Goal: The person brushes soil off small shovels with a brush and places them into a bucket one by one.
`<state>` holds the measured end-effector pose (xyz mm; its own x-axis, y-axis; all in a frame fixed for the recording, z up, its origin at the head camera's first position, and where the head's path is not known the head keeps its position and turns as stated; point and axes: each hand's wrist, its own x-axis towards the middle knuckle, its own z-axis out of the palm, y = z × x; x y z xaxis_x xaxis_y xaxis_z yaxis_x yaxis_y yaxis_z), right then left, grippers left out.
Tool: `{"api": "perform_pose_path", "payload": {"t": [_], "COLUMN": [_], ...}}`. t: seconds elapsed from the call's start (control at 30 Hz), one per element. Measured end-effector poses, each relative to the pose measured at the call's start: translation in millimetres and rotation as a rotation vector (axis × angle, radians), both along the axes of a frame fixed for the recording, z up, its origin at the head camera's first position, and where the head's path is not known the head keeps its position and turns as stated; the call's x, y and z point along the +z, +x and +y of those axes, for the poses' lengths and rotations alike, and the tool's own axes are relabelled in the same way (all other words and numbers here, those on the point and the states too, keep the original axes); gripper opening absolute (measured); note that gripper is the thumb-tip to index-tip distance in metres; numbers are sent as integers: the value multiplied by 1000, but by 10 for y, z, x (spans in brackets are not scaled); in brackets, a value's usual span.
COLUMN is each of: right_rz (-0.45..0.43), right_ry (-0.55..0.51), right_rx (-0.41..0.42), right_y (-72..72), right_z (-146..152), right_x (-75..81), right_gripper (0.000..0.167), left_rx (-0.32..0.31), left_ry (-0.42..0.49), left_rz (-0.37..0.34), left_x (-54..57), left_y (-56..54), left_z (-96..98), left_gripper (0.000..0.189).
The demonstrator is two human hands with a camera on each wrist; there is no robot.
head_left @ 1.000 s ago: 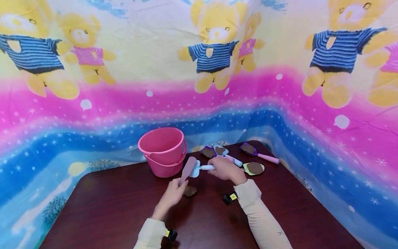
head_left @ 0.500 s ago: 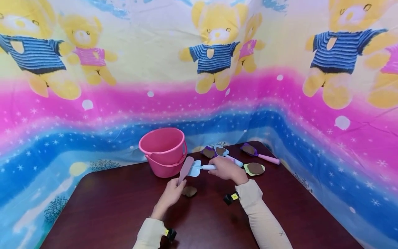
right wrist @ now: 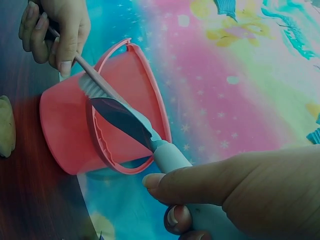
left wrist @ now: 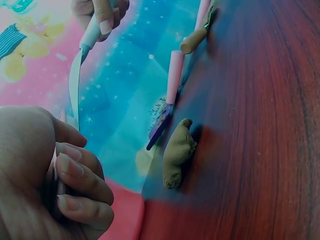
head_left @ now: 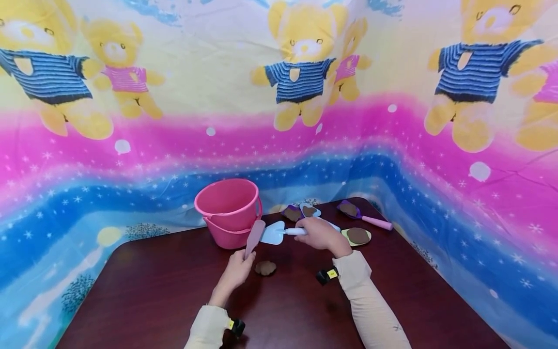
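Observation:
My left hand (head_left: 235, 270) grips a mauve brush (head_left: 255, 235); its pale bristles show in the right wrist view, against the blade of a toy shovel. That light blue shovel (head_left: 273, 233) has a white handle (right wrist: 172, 159), which my right hand (head_left: 323, 236) holds. Its blade bears no lump and is raised above the table, in front of a pink bucket (head_left: 226, 230). Below the brush, a brown clay-like lump (head_left: 265, 268) lies on the table, apart from both hands. Part of the brush handle is hidden inside my left fingers.
Several small shovels carrying brown lumps lie at the back right: a purple one (head_left: 285, 209), a light blue one (head_left: 317, 212), a pink-handled one (head_left: 377, 222) and a green one (head_left: 345, 237). A printed cloth (head_left: 209, 155) hangs behind the dark table (head_left: 152, 291).
The brush has moved left and slightly down across the shovel blade, toward its tip. My right hand has shifted slightly right, and more of the blade and the table lump now shows.

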<state>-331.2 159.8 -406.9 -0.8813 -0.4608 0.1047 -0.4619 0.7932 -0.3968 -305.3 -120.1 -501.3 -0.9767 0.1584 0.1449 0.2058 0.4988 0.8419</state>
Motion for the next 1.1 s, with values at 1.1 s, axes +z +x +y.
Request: {"api": "perform_pose_path", "payload": {"t": [1.1], "right_rz": [13], "right_ry": [-9], "right_rx": [40], "right_y": [-49], "right_z": [-138], "right_x": [-98], "right_gripper": [8], "left_rx": [-9], "left_ry": [88], "left_rz": [61], "left_x": [183], "left_y": [124], "left_z": [212], "left_gripper": [34]}}
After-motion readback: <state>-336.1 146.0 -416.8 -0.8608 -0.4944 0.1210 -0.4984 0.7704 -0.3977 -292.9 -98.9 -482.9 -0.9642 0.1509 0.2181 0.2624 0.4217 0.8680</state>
